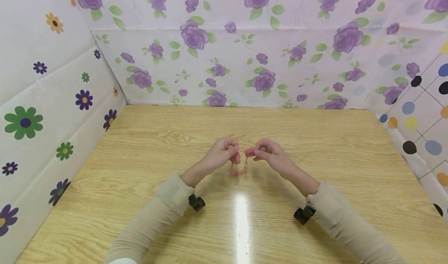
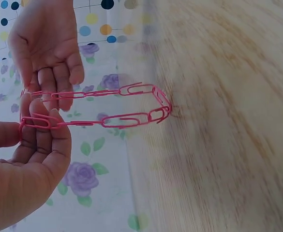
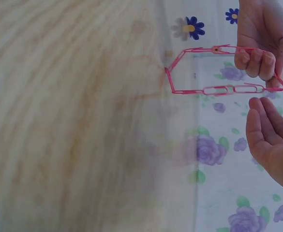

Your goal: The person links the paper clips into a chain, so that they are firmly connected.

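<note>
A chain of pink paper clips hangs in a loop between both hands, just above the wooden table. With thumb and fingers my left hand pinches the chain; in the left wrist view a clip lies across the curled fingers of the left hand. Opposite, my right hand pinches the chain's other side between thumb and index finger. The lower bend of the loop shows in the right wrist view, where the right hand is partly cut off, so its pinch is hidden there.
A pale wooden table lies beneath the hands. A floral sheet hangs behind it, with a flower-patterned sheet at left and a dotted sheet at right. Light glares on the tabletop near the front.
</note>
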`<state>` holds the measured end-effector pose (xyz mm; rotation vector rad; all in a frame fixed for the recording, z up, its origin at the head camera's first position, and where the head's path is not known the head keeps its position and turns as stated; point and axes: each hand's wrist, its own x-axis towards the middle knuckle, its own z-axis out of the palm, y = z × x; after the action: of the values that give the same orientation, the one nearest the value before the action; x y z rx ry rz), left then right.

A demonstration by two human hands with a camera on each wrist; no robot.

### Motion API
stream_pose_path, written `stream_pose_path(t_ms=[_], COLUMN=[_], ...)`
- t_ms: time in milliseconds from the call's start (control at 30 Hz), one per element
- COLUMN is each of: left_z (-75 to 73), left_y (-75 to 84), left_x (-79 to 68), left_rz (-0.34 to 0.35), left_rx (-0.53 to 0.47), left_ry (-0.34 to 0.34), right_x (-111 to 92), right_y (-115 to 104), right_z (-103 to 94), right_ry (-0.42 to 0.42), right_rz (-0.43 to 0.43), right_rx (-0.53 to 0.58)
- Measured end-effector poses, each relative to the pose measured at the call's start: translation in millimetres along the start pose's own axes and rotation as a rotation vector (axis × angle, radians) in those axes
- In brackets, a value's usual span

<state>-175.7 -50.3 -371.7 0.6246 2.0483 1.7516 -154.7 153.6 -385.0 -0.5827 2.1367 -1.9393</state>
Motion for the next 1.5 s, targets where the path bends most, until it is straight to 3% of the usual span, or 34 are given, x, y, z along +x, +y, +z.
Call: stream_pose_path(t_ms=[267, 400, 633, 733, 1133, 1500], left_z=[2.2, 1.9, 0.5, 0.5, -0.7, -5.5], left_y=[0.1, 0.0, -2.2, -3.7, -3.5, -8.7], left_x=[-0.5, -1.2, -3.2, -4.0, -6.6, -10.1], left_rz=[-0.013, -0.008, -0.001, -0.001, 0.012, -0.013], left_rx=[0.004, -0.008, 0.002, 0.020, 0.068, 0.018], left_ry=[0.034, 0.031, 0.028, 0.028, 0.028, 0.032], right_x=[2, 1, -4, -5, -8, -11], right_y=[9, 12, 13, 11, 4, 7], right_z=[5.2, 5.7, 0.8, -1.2, -6.3, -15.4], right_ry=[-0.040, -0.044, 0.008, 0.020, 0.038, 0.006], right_rz=[0.076, 0.098, 0.033, 0.027, 0.078, 0.065], right_rx=[0.206, 0.255, 0.004, -0.051, -0.080, -0.021])
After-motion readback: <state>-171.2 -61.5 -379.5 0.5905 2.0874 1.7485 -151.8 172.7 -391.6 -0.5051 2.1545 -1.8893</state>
